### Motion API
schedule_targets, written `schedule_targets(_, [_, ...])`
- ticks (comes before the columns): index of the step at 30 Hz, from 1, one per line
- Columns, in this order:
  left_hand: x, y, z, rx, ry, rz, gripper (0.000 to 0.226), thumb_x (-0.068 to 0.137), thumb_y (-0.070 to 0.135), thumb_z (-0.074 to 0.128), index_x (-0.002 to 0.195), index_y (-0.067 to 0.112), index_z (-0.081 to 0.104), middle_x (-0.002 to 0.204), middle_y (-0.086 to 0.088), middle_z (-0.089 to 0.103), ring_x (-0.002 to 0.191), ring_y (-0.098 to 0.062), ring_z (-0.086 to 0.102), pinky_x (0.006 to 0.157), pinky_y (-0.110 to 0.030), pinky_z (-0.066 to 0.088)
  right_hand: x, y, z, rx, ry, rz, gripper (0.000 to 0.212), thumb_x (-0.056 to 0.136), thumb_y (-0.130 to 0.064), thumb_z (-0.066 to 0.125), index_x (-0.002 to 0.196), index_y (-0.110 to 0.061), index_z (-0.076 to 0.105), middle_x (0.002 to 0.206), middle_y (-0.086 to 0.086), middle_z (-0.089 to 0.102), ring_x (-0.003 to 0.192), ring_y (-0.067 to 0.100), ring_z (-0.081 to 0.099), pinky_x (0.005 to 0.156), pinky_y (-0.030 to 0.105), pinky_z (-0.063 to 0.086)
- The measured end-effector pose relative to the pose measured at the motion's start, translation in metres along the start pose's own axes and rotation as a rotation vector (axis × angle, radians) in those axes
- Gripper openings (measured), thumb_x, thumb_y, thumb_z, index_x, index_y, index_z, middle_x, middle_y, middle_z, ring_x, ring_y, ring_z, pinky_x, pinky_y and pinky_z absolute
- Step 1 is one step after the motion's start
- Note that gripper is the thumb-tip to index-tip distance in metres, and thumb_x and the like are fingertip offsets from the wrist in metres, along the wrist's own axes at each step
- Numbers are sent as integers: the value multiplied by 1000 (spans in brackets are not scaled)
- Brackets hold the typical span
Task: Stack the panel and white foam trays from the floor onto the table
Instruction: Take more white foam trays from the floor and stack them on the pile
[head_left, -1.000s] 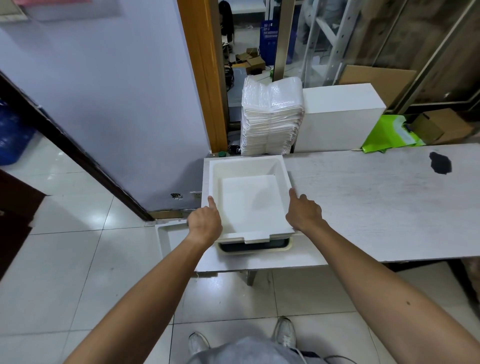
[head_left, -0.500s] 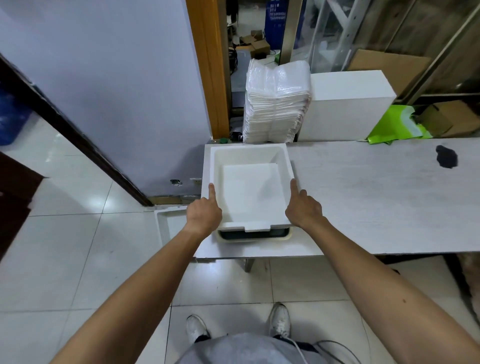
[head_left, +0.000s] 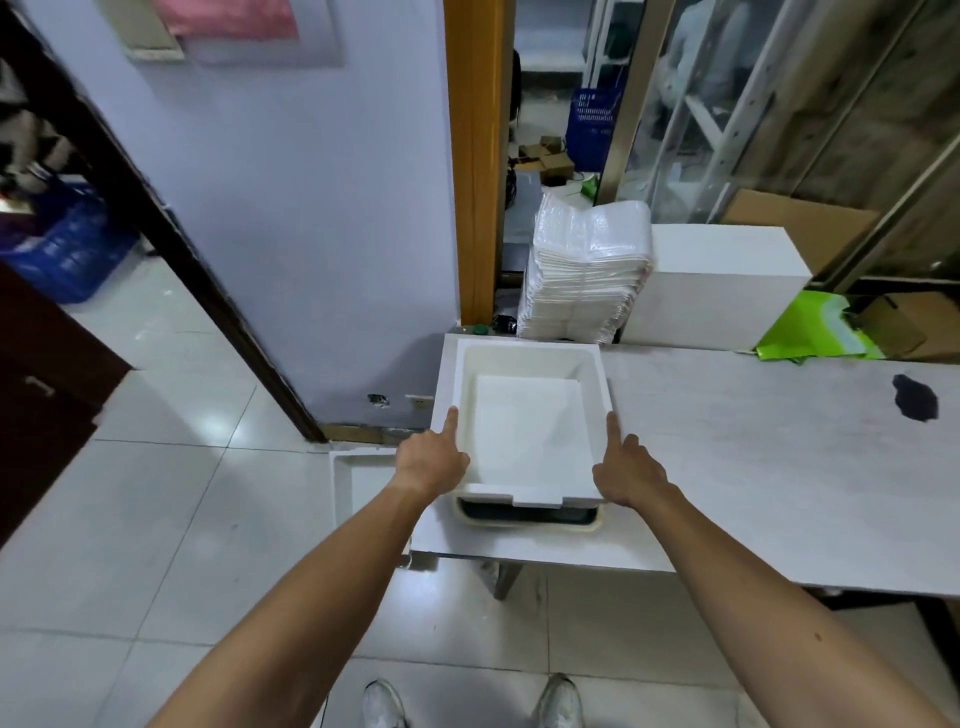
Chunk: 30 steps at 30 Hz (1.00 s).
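Your left hand (head_left: 434, 462) and right hand (head_left: 626, 473) hold the white foam tray (head_left: 524, 431) between them. On each hand the index finger lies straight along the top of a side wall and the other fingers curl against the outside. Your fingers (head_left: 451, 421) sit toward the near end of the tray, so most of it lies beyond your fingertips. A two-sided hold like this probably lets you square the tray and keep it level.

Just below and nearer you than your fingers, the dark panel (head_left: 524, 513) with its pale rim shows under the tray's front edge. The tray therefore already rests on the panel on the tabletop (head_left: 753, 467).

Left of your left fingers and lower down, another foam tray (head_left: 345, 483) is still on the floor (head_left: 156, 519), so I judge the stack unfinished.

Little differs from a second ago. Your hands keep the same flanking hold, the tray remains over the panel, and mainly your view has lifted.
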<state>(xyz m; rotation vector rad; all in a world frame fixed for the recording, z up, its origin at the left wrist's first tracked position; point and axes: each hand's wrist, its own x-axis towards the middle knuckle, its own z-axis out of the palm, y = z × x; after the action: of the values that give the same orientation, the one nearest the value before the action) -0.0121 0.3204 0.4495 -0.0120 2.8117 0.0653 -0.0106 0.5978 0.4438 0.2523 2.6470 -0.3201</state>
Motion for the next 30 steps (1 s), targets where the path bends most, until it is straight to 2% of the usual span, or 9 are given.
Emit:
schedule_targets(2, [1, -6, -6, -59, -15, 7, 67, 98, 38, 37, 157, 20, 12, 105, -16, 68, 94, -36, 65, 78, -42, 51, -3, -6, -4, -55, 57, -9, 76, 97, -27, 41, 159, -16, -2, 151, 15, 30, 131, 32, 38, 103, 42, 37])
schedule_targets(5, [-1, -18, -13, -99, 10, -17, 55, 99, 42, 39, 146, 15, 36, 117, -17, 67, 106, -38, 63, 85, -43, 50, -8, -17, -4, -100, 154, -40, 64, 96, -25, 41, 154, -8, 18, 147, 14, 34, 129, 30, 38, 104, 39, 35])
schedule_targets(8, [-6, -30, -19, -153, 32, -47, 44, 96, 39, 43, 130, 12, 53, 119, -16, 66, 108, -36, 61, 85, -42, 49, -12, -31, -1, -132, 236, -98, 57, 97, -26, 42, 148, -6, 29, 144, 15, 38, 126, 30, 41, 103, 39, 35])
schedule_targets(10, [-10, -38, -22, -180, 54, -54, 38, 93, 36, 45, 122, 15, 59, 114, -14, 68, 103, -34, 63, 80, -39, 49, -14, -41, 1, -152, 278, -155, 55, 97, -26, 43, 147, -5, 32, 144, 15, 39, 127, 30, 41, 104, 39, 34])
schedule_targets(13, [-17, -52, -25, -186, 79, -74, 34, 91, 34, 45, 116, 18, 63, 109, -12, 70, 96, -33, 65, 74, -37, 47, -17, -61, 2, -153, 292, -235, 56, 99, -28, 43, 148, -5, 32, 145, 15, 39, 128, 30, 41, 106, 39, 33])
schedule_targets(17, [-30, -75, -27, -178, 110, -127, 39, 93, 31, 48, 125, 12, 60, 116, -16, 68, 105, -37, 63, 85, -41, 50, -20, -91, 3, -168, 309, -343, 55, 99, -28, 44, 148, -6, 33, 144, 16, 40, 128, 32, 41, 103, 41, 34])
schedule_targets(22, [-44, -113, -23, -240, 104, -191, 35, 89, 33, 47, 110, 13, 67, 108, -15, 71, 96, -35, 65, 80, -39, 52, -23, -128, 5, -195, 275, -453, 54, 99, -28, 42, 151, -12, 33, 145, 16, 40, 131, 33, 40, 106, 43, 33])
schedule_targets(27, [-61, -154, -18, -395, 4, -175, 39, 93, 29, 47, 125, 20, 67, 125, -10, 67, 108, -32, 62, 93, -38, 51, -25, -168, 13, -220, 255, -530, 53, 99, -29, 43, 150, -15, 36, 143, 18, 43, 130, 34, 42, 105, 45, 34])
schedule_targets(30, [-72, -173, -15, -464, -6, -205, 38, 96, 28, 50, 131, 18, 62, 134, -9, 62, 115, -31, 60, 97, -37, 48, -27, -192, 23, -243, 216, -564, 52, 99, -29, 42, 149, -15, 36, 142, 20, 44, 128, 36, 44, 105, 47, 36])
